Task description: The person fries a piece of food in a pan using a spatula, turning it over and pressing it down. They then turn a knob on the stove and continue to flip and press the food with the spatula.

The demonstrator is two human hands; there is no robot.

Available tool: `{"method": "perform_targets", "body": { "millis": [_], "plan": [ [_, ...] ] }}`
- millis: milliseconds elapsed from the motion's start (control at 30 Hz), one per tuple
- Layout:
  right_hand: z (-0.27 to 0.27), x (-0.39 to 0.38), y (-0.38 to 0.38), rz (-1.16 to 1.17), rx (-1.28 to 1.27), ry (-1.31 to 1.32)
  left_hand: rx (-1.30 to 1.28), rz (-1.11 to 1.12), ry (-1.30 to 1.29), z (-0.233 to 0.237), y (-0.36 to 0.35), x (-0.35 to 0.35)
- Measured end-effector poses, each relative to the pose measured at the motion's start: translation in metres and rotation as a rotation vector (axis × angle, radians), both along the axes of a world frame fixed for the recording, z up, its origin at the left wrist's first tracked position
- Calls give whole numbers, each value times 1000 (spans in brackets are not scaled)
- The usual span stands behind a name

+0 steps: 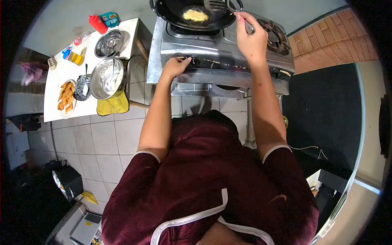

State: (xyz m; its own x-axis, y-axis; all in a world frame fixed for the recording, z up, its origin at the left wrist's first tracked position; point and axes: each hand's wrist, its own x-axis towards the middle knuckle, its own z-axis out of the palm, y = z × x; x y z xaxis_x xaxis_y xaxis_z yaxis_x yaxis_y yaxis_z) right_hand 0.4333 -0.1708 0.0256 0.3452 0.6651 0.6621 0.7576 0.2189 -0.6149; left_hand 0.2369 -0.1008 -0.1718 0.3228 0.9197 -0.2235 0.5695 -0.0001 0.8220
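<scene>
Evidently, I have the right hand (251, 41) closed on the handle of the slotted spatula (216, 5), likely so its fingers stay clear of the hot wok (196, 28), where the yellow frying piece (195, 15) lies left of them. The left hand (175, 67) has its fingertips beside the stove knob (195, 62), presumably for flame control, but I can't tell whether they're open or gripping; the frame cuts off the wok's far rim.

The stove (165, 45) bears a wok (173, 17) far left. The white surface (52, 94) holds a red bottle (97, 24) by its far edge, bowls (107, 77) by its right edge, a yellow cloth (113, 104) at its near right corner.
</scene>
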Motion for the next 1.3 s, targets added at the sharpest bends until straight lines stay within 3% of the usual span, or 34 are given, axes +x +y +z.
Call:
{"method": "perform_targets", "body": {
  "millis": [100,167,367,433,600,1300],
  "plan": [
    [-6,2,3,22,6,-12,7,-43,25,-4,0,7],
    [-6,0,3,125,84,132,28,-75,93,-15,6,12],
    [-8,-5,8,108,123,78,85,-55,198,3,-1,22],
    [-13,-6,6,111,114,84,280,-15,153,-9,-3,27],
    [-31,0,11,31,195,21,211,-101,163,-10,-7,30],
    [-32,14,11,41,177,31,103,6,17,-17,-6,37]
  ]
}}
